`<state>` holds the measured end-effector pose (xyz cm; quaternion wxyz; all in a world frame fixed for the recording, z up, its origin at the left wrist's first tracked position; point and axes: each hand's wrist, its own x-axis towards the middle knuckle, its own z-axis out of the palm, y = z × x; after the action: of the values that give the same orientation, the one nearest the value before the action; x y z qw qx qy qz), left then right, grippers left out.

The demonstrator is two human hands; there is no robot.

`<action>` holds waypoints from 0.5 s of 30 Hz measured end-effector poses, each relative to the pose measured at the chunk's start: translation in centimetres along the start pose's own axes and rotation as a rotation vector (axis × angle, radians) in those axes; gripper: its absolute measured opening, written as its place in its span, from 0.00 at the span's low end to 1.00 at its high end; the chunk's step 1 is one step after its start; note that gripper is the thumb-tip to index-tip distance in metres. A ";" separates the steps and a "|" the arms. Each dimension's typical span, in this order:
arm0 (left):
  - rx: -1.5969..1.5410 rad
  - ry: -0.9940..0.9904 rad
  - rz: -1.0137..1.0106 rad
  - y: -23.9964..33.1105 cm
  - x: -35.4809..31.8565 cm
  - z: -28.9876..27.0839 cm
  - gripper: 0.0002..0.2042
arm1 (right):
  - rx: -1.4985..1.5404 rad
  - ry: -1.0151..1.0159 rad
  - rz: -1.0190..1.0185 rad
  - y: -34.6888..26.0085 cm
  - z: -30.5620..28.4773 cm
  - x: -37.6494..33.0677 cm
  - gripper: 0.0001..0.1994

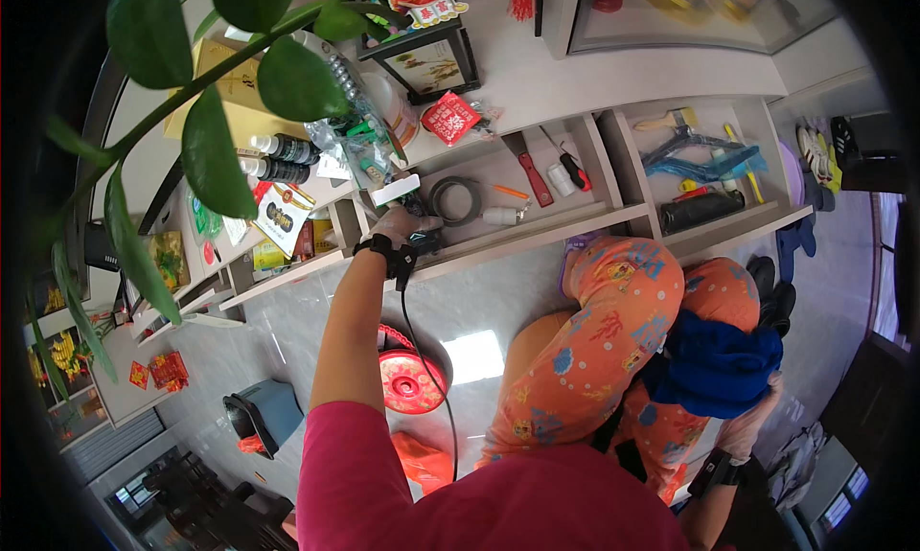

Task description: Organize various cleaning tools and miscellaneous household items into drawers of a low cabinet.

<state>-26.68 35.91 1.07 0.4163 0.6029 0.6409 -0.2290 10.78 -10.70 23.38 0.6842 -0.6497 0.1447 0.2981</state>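
My left hand reaches into the left end of an open drawer, its fingers curled over something dark that I cannot make out. Just above it lies a small white block. Beside the hand in that drawer are a grey ring-shaped roll, a white cylinder, a red-handled scraper and a red-and-black screwdriver. At the lower right, my right hand grips a bundled blue cloth by my knee; its fingertips are partly hidden behind the cloth.
The right drawer section holds a brush, a blue plastic-wrapped item and a black roll. Leaves hang across the upper left. A red round container and a grey bin stand on the floor.
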 end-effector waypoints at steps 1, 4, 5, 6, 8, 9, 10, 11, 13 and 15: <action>-0.059 -0.017 0.018 0.9 -1.4 -0.3 0.58 | 0.027 -0.003 0.002 0.0 -0.6 0.5 0.25; 0.022 0.024 -0.027 2.9 -2.7 -0.8 0.46 | 0.070 -0.014 0.018 -0.3 -1.2 0.9 0.25; 0.161 0.080 -0.088 3.3 -2.7 -0.8 0.42 | 0.082 -0.021 0.030 -0.4 -1.4 1.0 0.25; 0.170 0.075 -0.085 3.4 -2.6 -0.8 0.42 | 0.085 -0.010 0.032 -0.3 -1.8 1.0 0.25; -0.152 0.004 -0.182 3.1 -2.1 -0.8 0.29 | 0.099 0.025 0.013 -0.1 -2.7 1.2 0.24; -0.141 -0.004 -0.178 2.9 -1.6 -0.5 0.29 | 0.103 0.039 0.013 -0.1 -2.3 0.9 0.24; -0.362 -0.061 -0.121 2.1 -1.2 -0.1 0.24 | 0.124 0.003 0.035 -0.4 -1.5 0.5 0.24; -0.584 -0.118 -0.065 1.1 -0.3 0.3 0.19 | 0.144 -0.033 0.056 -0.5 -1.1 0.3 0.24; -0.578 -0.183 0.162 -0.4 1.3 0.2 0.13 | 0.143 0.008 0.043 -0.2 -2.2 1.0 0.24; -0.871 -0.138 0.019 0.7 0.1 -1.0 0.11 | 0.146 0.036 0.044 0.3 -2.2 1.5 0.23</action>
<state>-26.29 36.87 1.67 0.6754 0.3604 0.6428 0.0267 12.19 -12.49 22.03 0.7204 -0.5999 0.1924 0.2900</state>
